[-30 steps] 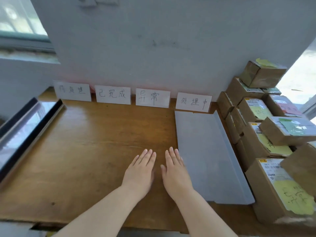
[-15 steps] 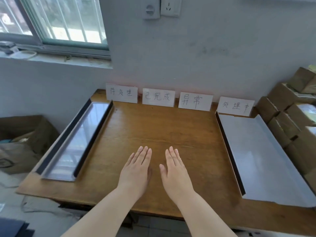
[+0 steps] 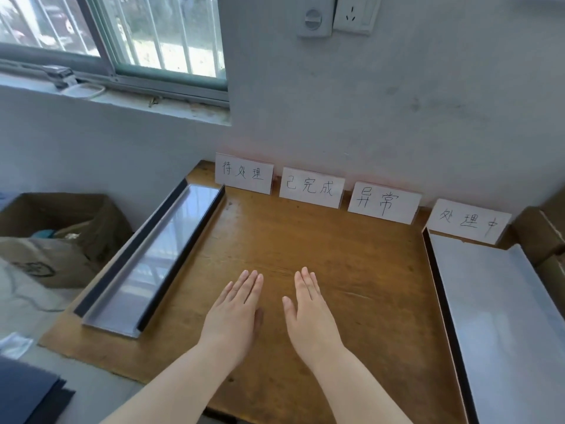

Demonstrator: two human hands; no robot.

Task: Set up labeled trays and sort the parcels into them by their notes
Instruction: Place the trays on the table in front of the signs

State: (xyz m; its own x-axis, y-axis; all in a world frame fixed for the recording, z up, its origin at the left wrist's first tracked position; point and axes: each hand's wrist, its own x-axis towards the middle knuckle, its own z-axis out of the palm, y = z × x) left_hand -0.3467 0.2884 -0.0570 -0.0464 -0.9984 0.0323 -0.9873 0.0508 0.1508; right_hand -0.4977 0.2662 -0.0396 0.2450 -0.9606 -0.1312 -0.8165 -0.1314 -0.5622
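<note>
**Trays (image 3: 146, 264) laid for two of four label cards (image 3: 311, 187); sorting not yet begun**

The step in hand looks like the setting-up, and it seems about half done. The cards stand in a row against the wall at the back of the worktop (image 3: 321, 240). A dark-walled tray (image 3: 171, 240) runs forward from the row's left end, its far corner just beside the first card. It has a glossy floor that mirrors the window and raised black sides. A grey tray (image 3: 504, 316) runs forward from just beneath the card at the row's right end. It is wider and matt, with a dark wall along its inner edge. Bare wood lies in front of the two middle cards.

The left hand (image 3: 232, 313) and right hand (image 3: 308, 316) lie palm-down on that bare wood, well forward of the middle cards. Their fingers (image 3: 250, 283) are straight, close together and hold nothing.

The next move probably calls for two more trays, one set in front of each middle card. Dark flat sheets (image 3: 30, 390) lie off the worktop, far forward and left of the row, but whether they are trays cannot be told.

Only a brown cardboard corner of the parcels (image 3: 541, 237) shows, just right of the row's last card. No notes are readable.
</note>
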